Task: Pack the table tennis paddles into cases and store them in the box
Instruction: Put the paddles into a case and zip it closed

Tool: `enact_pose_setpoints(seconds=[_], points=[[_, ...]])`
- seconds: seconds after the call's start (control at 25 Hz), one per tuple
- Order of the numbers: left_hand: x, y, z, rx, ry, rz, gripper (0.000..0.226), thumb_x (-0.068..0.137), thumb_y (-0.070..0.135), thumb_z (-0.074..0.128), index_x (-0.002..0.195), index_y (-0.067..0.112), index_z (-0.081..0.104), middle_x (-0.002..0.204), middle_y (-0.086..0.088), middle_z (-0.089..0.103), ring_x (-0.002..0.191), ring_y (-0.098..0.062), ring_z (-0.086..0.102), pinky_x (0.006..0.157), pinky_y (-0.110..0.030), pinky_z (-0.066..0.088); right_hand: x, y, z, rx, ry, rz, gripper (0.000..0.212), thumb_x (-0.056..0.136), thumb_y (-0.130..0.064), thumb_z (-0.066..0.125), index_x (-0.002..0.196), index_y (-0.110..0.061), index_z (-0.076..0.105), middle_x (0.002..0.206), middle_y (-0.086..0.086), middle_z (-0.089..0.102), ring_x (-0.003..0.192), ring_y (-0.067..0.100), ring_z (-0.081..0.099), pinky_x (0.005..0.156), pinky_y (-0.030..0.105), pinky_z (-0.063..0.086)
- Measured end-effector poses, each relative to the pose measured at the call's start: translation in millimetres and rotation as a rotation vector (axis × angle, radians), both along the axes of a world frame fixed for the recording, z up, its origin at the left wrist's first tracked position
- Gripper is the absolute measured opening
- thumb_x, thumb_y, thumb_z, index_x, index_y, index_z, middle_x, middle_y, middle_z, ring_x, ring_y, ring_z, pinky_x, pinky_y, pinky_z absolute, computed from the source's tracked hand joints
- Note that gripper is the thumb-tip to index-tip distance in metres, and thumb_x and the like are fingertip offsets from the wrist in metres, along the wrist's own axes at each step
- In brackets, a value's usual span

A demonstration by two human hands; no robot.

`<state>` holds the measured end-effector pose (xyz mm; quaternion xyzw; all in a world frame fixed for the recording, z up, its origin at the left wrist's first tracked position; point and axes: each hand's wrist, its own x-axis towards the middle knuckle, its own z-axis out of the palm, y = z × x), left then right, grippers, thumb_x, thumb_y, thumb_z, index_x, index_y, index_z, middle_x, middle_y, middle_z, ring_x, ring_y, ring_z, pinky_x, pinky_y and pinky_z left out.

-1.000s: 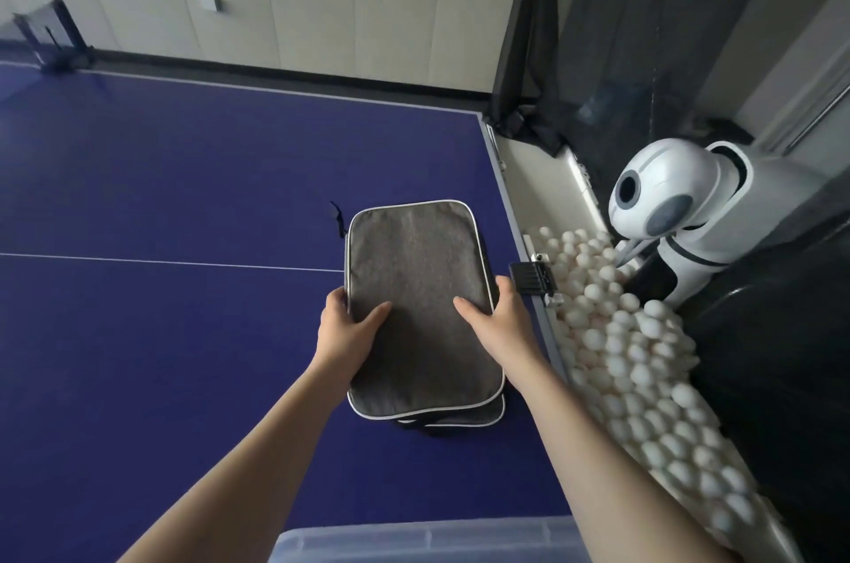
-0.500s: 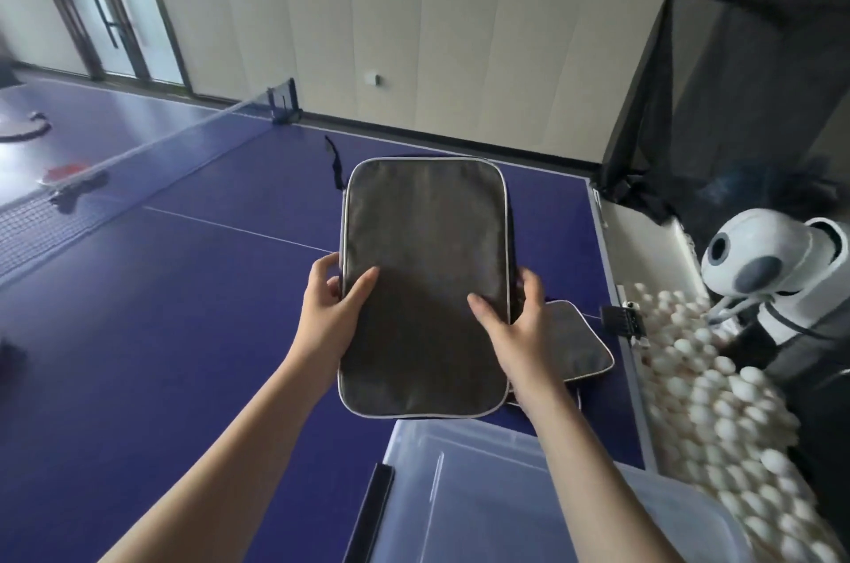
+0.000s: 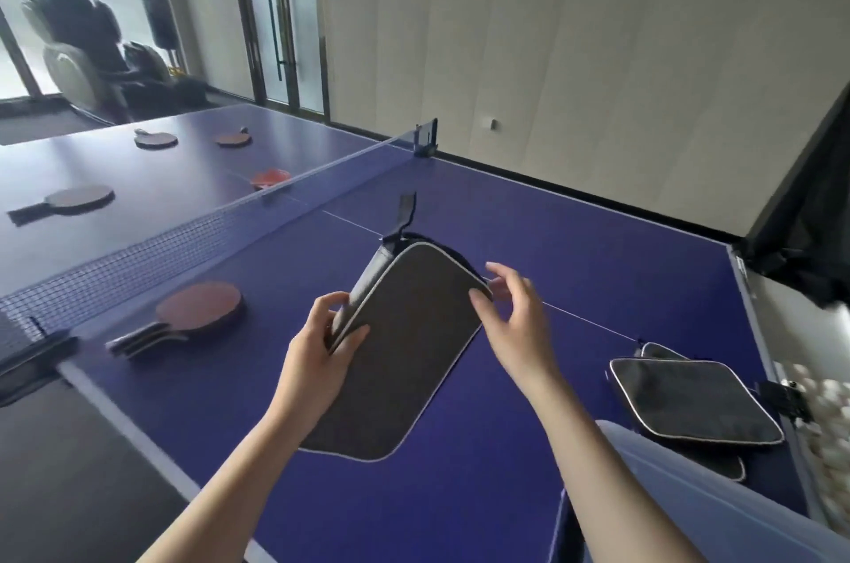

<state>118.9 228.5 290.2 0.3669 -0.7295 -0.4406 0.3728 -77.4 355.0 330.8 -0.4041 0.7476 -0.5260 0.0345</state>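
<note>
While left hand [image 3: 322, 344] gripped grey fabric zip case [image 3: 395, 360] aloft over blue table [image 3: 575, 268], right hand [image 3: 515, 323] hovered unclenched at its corner. Stacked cases [image 3: 690, 406] waited beside clear plastic box [image 3: 717, 512]; wooden paddles [image 3: 184, 316] remained unpacked.

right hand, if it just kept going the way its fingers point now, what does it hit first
The right hand points its fingers left and slightly up, toward the upper right edge of the dark grey, white-piped fabric paddle case that the left hand grips. It would likely meet that edge first; thumb contact is unclear.
</note>
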Motion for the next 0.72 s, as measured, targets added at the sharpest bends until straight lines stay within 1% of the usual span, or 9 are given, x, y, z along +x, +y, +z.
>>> enact_pose_setpoints(seconds=[0.04,0.12,0.2,0.28,0.36,0.4,0.52,0.56,0.72], points=[[27.0,-14.7,-3.4,-0.049,-0.052,-0.005,0.032,0.086,0.030,0.067,0.104,0.048,0.047,0.088,0.016,0.065,0.077,-0.004,0.062,0.071,-0.035,0.051,23.4,-21.7,8.9,0.004,0.031,0.034,0.032,0.091,-0.028,0.061,0.121,-0.020,0.059,0.109,0.000,0.054,0.102,0.012,0.054,0.085,0.021,0.044],[77.8,-42.3,-8.9,-0.149,-0.136,-0.036,0.034,0.085,0.033,0.068,0.105,0.049,0.046,0.091,0.023,0.061,0.079,-0.001,0.059,0.070,-0.029,0.049,69.0,-62.9,21.9,0.013,0.032,0.111,0.024,0.092,-0.023,0.061,0.115,-0.019,0.064,0.104,0.002,0.053,0.096,0.012,0.055,0.079,0.007,0.043],[119.2,-65.2,-14.0,-0.247,-0.193,-0.071,0.037,0.084,0.036,0.069,0.110,0.046,0.046,0.087,0.020,0.060,0.076,-0.003,0.058,0.068,-0.025,0.048,107.4,-98.8,27.5,0.085,0.037,0.187,0.017,0.091,-0.021,0.061,0.107,-0.017,0.067,0.101,0.005,0.055,0.090,0.013,0.056,0.071,0.001,0.039],[154.4,-88.0,-16.6,-0.294,-0.222,-0.098,0.040,0.082,0.037,0.071,0.113,0.044,0.046,0.081,0.022,0.059,0.073,-0.006,0.056,0.069,-0.025,0.048,141.8,-131.8,29.7,0.190,0.064,0.254,0.015,0.090,-0.018,0.062,0.102,-0.015,0.070,0.100,0.008,0.057,0.088,0.016,0.055,0.070,0.006,0.038],[177.7,-109.7,-19.8,-0.306,-0.226,-0.128,0.041,0.082,0.035,0.072,0.113,0.044,0.047,0.081,0.026,0.058,0.073,-0.006,0.055,0.071,-0.028,0.049,165.2,-155.8,30.2,0.287,0.115,0.302,0.016,0.089,-0.017,0.063,0.102,-0.017,0.072,0.099,0.008,0.054,0.087,0.016,0.053,0.075,0.015,0.038],[185.6,-119.6,-21.9,-0.306,-0.227,-0.145,0.041,0.082,0.035,0.072,0.113,0.045,0.047,0.082,0.028,0.057,0.074,-0.005,0.056,0.073,-0.030,0.050,172.0,-165.2,30.0,0.315,0.135,0.318,0.014,0.088,-0.019,0.065,0.099,-0.018,0.072,0.096,0.007,0.053,0.084,0.014,0.051,0.074,0.016,0.037],[196.3,-145.3,-28.4,-0.305,-0.259,-0.190,0.041,0.082,0.036,0.071,0.113,0.046,0.045,0.088,0.031,0.057,0.080,-0.008,0.059,0.077,-0.033,0.051,178.0,-188.8,28.1,0.375,0.187,0.357,0.005,0.083,-0.026,0.071,0.085,-0.021,0.072,0.084,0.001,0.053,0.070,0.006,0.049,0.062,0.006,0.035],[197.2,-154.6,-31.6,-0.299,-0.259,-0.197,0.042,0.082,0.036,0.071,0.113,0.047,0.045,0.089,0.031,0.057,0.080,-0.007,0.059,0.078,-0.033,0.051,177.7,-198.4,25.4,0.389,0.197,0.357,0.005,0.082,-0.025,0.071,0.082,-0.021,0.070,0.079,-0.002,0.055,0.068,0.005,0.049,0.059,0.005,0.036],[189.1,-193.7,-43.1,-0.277,-0.238,-0.200,0.041,0.082,0.034,0.072,0.113,0.045,0.047,0.089,0.025,0.060,0.080,-0.007,0.060,0.078,-0.032,0.051,167.7,-240.0,9.9,0.323,0.137,0.286,0.005,0.077,-0.013,0.069,0.077,-0.015,0.065,0.070,-0.008,0.065,0.065,0.003,0.059,0.057,0.007,0.041]])
